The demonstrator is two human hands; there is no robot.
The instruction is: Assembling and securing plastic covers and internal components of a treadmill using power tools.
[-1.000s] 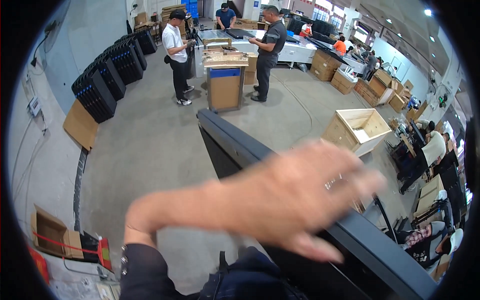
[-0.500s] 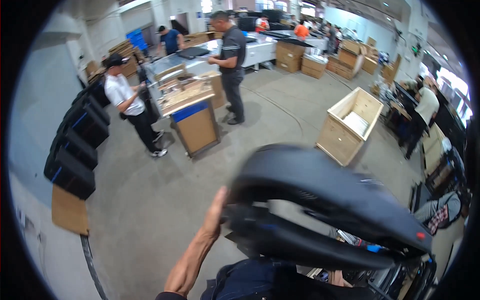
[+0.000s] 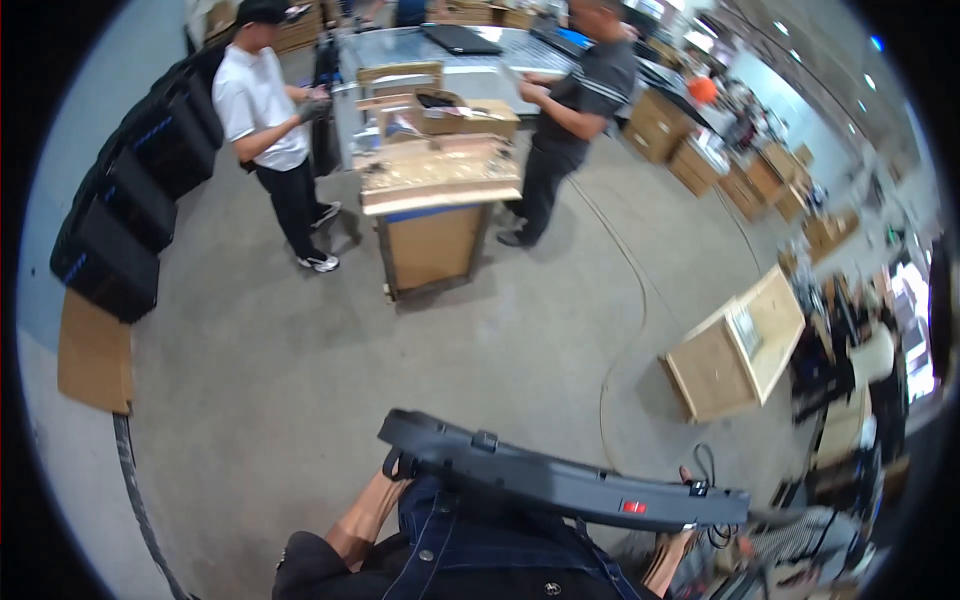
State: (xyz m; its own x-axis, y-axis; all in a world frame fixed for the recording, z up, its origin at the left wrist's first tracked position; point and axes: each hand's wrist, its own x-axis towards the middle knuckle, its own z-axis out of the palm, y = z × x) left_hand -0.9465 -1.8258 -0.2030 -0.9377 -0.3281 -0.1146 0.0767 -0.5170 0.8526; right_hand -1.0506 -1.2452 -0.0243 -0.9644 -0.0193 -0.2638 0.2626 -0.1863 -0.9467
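**At the warehouse floor's edge, a long black panel rides against your body**

Low in the view, you carry a long dark panel (image 3: pixel 560 480), flat and slightly bowed, held crosswise against your denim jacket (image 3: pixel 480 550), one end up toward your left and the other dipping right; your left hand (image 3: pixel 392 468) sits at the panel's left end, seemingly hooked under its edge, though the fingers are hidden and I cannot tell how firmly it grips; your right hand (image 3: pixel 672 548) shows only as a sliver of forearm below the panel's right end, so whether it clamps the panel or merely props it cannot be told; the two hands are well apart, one near each end. A thin black cable (image 3: pixel 706 470) loops off the right end near a small red mark; it looks free to snag or swing. Ahead lies bare concrete floor (image 3: pixel 400 360); an open wooden crate (image 3: pixel 742 345) stands to your right, and a black hose (image 3: pixel 135 490) curves along the floor on your left. Farther off, two people stand beside a counter (image 3: pixel 440 185) stacked with cardboard. Judged from here, the risks are a slip at the lower right end, the panel's reach clipping the crate on a turn, and a foot catching the hose.
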